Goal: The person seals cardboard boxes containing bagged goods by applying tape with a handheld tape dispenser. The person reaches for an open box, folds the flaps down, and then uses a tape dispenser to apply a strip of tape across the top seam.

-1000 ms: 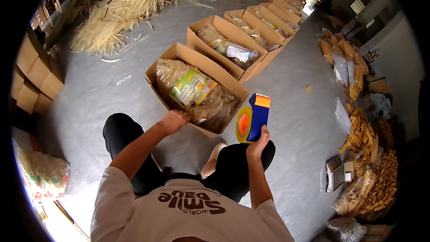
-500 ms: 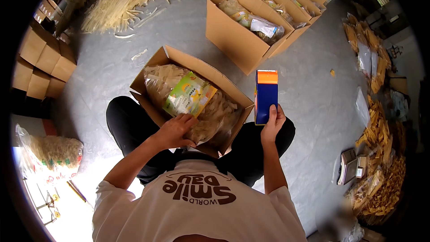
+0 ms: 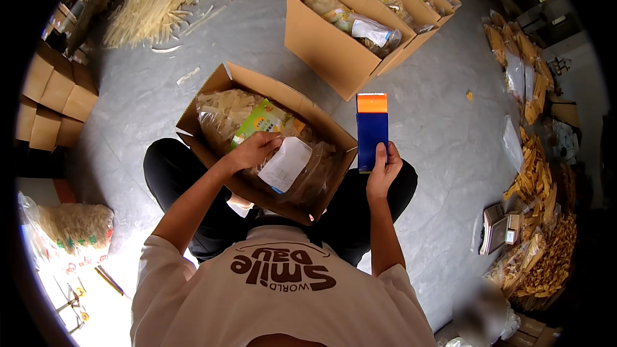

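Note:
An open cardboard box [image 3: 254,78] stands between my knees, slightly turned. Clear plastic bags of pale, flat dried strips [image 3: 225,109] fill it, with a green and yellow printed card [image 3: 260,121] lying on top. My left hand [image 3: 256,149] reaches over the box's near left side, its fingers pinched at the upper left corner of a white paper slip [image 3: 287,164] with a blue lower edge. To the right of the box, my right hand [image 3: 384,170] grips a dark blue and orange tape dispenser [image 3: 373,128] by its lower end, its pale toothed edge pointing away from me.
A row of open cardboard boxes [image 3: 328,45] with bagged goods runs to the far right. Loose pale strips [image 3: 160,6] lie at the far left, near stacked cartons [image 3: 58,83]. Yellow-brown strips [image 3: 536,173] and a scale [image 3: 495,228] lie at the right.
My left hand has lifted slightly away from the box's near edge and now has a white paper slip at its fingers. The dispenser stays in my right hand; the view has shifted a little.

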A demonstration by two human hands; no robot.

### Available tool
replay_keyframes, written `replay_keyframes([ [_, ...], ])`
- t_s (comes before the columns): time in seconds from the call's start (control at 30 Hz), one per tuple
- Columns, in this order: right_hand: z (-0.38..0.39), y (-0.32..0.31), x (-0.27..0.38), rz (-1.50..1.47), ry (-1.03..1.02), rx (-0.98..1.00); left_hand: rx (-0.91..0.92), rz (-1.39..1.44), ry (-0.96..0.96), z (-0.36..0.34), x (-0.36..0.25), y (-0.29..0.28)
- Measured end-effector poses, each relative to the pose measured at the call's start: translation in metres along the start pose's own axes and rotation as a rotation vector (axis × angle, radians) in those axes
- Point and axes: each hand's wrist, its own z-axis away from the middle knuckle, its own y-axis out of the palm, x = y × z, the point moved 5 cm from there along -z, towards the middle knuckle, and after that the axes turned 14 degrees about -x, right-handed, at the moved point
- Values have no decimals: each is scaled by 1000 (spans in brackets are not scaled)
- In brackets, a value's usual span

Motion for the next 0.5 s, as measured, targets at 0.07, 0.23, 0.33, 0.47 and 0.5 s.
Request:
replay_keyframes([
  [0.07,-1,-8,-3,25,13,-2,54,-12,139,-3,-49,-1],
  [0.23,0,-2,-2,14,20,-14,100,-557,341,9,-74,46],
  [0.33,2,2,-4,7,59,-14,89,-650,137,15,-29,99],
  [0.47,2,3,-11,62,60,26,195,-700,157,5,-6,115],
  [0.5,0,2,-11,71,36,16,267,-700,135,0,-8,115],
])
